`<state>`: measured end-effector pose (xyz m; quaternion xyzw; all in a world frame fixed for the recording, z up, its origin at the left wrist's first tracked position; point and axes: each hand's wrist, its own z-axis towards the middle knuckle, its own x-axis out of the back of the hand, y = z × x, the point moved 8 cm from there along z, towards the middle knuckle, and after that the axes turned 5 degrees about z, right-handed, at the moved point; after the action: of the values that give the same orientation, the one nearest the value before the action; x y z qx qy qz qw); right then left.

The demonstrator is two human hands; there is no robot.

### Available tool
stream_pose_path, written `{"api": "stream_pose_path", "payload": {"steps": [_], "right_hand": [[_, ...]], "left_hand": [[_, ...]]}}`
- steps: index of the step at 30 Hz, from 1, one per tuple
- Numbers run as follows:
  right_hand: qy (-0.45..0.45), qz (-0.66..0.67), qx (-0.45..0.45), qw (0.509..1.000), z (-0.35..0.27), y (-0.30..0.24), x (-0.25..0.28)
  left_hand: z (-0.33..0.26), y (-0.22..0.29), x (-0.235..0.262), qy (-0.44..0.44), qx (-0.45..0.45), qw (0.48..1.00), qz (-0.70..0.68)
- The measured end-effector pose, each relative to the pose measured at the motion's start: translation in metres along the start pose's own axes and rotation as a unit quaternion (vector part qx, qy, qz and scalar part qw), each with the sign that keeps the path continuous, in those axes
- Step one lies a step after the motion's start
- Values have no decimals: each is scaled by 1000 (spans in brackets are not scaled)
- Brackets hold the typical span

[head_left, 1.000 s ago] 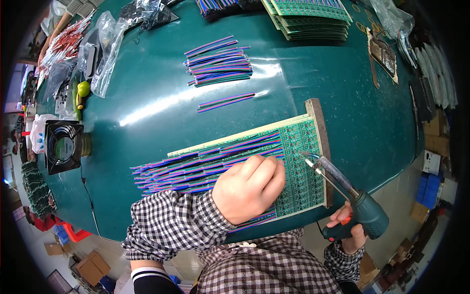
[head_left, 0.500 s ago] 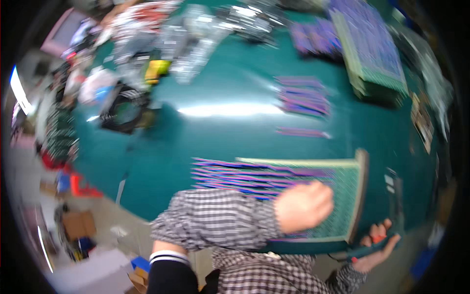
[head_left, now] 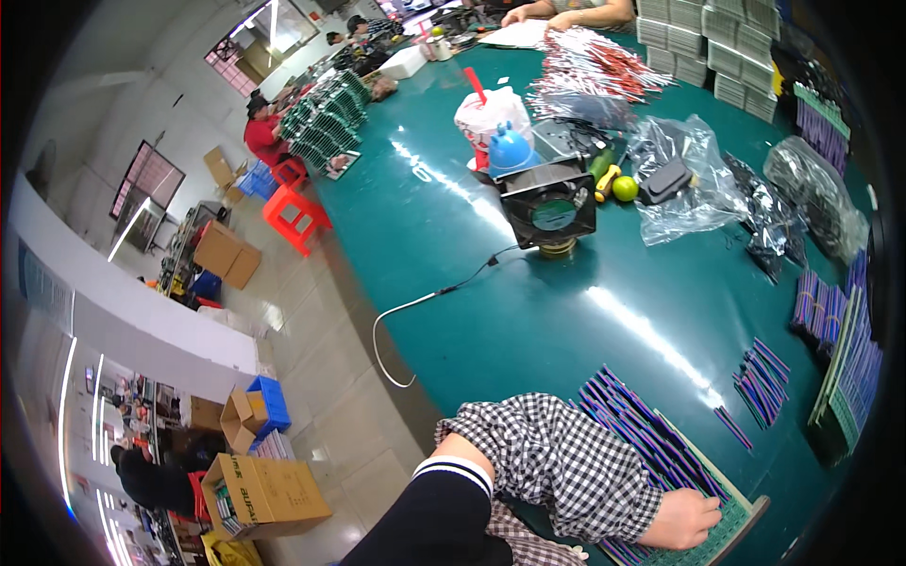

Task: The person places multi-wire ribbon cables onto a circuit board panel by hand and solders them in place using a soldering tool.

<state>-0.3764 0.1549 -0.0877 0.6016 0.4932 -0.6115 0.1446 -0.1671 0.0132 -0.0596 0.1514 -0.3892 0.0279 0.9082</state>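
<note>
My left hand (head_left: 681, 519), below a black-and-white checked oversleeve, rests at the near right over a green board (head_left: 741, 530) with a pale edge. Its fingers are curled closed, and what they hold, if anything, is hidden. Thin purple-and-blue striped sticks (head_left: 628, 415) lie side by side along the board, running out past its far end and under my forearm. To the right of the board lie a few loose sticks (head_left: 732, 427) and a small pile of like sticks (head_left: 761, 382). My right hand is out of view.
A black square fan (head_left: 552, 215) with a trailing cable (head_left: 377, 340) stands mid-table. Beyond are a lime (head_left: 625, 189), plastic bags (head_left: 684, 170) and red-and-white strips (head_left: 595, 75). More stick-filled boards (head_left: 849, 368) stand at the right. Red stools (head_left: 294, 219) stand left; another person's hands (head_left: 564, 21) work opposite.
The view has swung left, showing the room and the table's far end. The board now appears lower right. My right hand, seen earlier with an orange-and-dark tool, has left the picture.
</note>
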Motion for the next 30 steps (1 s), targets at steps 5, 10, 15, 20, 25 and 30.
{"api": "stream_pose_path", "payload": {"steps": [5, 10, 15, 20, 25, 30], "right_hand": [[3, 1, -7, 1000, 5, 7, -1], [13, 3, 22, 1000, -6, -1, 1], [21, 70, 10, 997, -15, 1, -7], [42, 126, 18, 991, -14, 6, -15], [26, 174, -5, 984, -8, 15, -18], [59, 170, 15, 984, -14, 6, -14]], "left_hand": [[2, -3, 0, 4, -5, 1000, -23], [2, 1, -1, 0, -5, 1000, -27], [2, -3, 11, -14, -1, 1000, -27], [5, -4, 26, -21, -1, 999, -27], [-1, -5, 8, -37, -4, 999, -23], [2, -3, 14, -1, 1, 1000, -26]]}}
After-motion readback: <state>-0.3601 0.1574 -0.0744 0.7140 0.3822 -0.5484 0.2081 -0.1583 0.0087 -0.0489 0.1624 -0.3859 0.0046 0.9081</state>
